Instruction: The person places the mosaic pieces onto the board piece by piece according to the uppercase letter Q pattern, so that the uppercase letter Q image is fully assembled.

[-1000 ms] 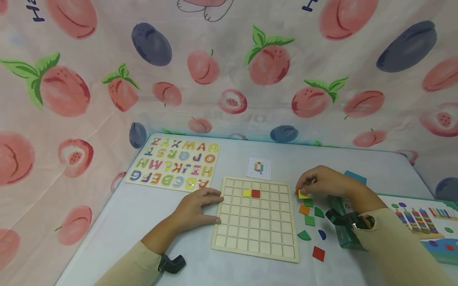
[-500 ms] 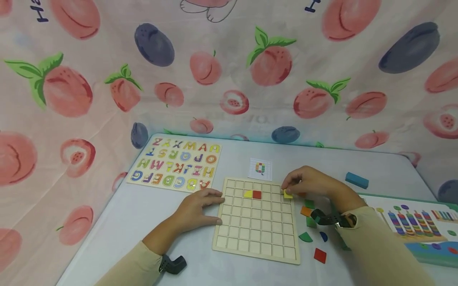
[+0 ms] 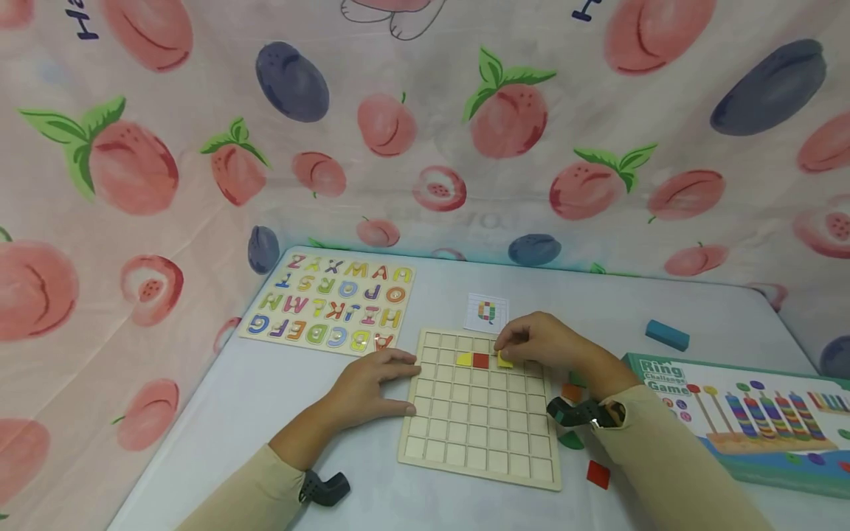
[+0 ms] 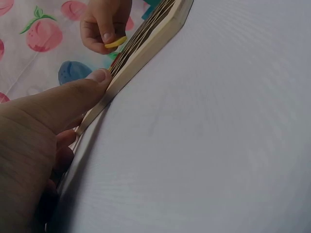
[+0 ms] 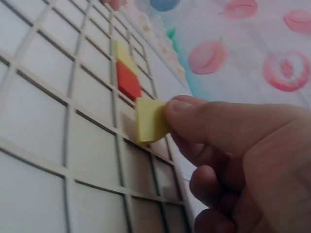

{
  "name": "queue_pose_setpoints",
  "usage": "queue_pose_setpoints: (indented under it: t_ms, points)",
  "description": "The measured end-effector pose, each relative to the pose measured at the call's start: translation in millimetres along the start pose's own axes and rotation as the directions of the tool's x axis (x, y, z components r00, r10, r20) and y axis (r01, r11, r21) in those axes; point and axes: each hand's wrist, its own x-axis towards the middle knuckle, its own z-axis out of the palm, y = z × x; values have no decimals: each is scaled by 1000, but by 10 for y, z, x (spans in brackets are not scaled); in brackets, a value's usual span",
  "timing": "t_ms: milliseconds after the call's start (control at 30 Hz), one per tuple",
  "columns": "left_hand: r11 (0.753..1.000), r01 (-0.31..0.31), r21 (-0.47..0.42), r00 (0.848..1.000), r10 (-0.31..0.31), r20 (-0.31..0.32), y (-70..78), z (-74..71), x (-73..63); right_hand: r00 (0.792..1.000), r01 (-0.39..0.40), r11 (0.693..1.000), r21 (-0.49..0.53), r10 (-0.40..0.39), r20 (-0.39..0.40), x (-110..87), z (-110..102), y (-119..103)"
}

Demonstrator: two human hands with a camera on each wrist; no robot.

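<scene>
- Pinches a yellow tile (image 3: 505,361) between thumb and fingertips of the right hand (image 3: 541,341), grip closed down to the tile's thickness; one end hidden under the thumb, full outline hard to make out.
- Holds that tile tilted over the far part of the grid board (image 3: 478,428), just beside a red square (image 3: 481,361); cannot tell contact from a slight gap.
- Rests the left hand (image 3: 375,383), thumb and fingers spread apart, against the board's left edge; lower fingers lost in shadow in the left wrist view.
- Partly covered by the dark wrist strap (image 3: 578,413) and right sleeve: orange and green loose pieces, impossible to count.
- Cut off at the right of the head view: a flat game box (image 3: 764,413).
- Pale wood in the board, with thin raised ridges around square cells; flat, smooth-looking tiles, with visible thickness close up.
- Lying in neighbouring cells: the red square and a yellow piece (image 3: 464,359) with one corner rounded or cut.
- Farther around: letter board (image 3: 308,344) at left, printed card (image 3: 487,313) just beyond the grid, blue block (image 3: 667,335) behind the box, loose red piece (image 3: 598,474) near the grid's right side.
- In the way: right forearm, across part of the box.
</scene>
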Motion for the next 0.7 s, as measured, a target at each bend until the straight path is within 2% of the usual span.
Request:
queue_pose_setpoints:
  t_ms: [100, 300, 700]
  points:
    - [1000, 0, -1, 1000, 0, -6, -3, 3, 5, 1000, 14, 1000, -5, -14, -21, 21, 52, -18]
    - [1000, -7, 0, 1000, 7, -4, -3, 14, 20, 997, -15, 999, -43, 12, -72, 13, 146, -32]
    - [1000, -2, 19, 1000, 2, -3, -5, 18, 12, 995, 73, 993, -90, -78, -54, -8, 200, -45]
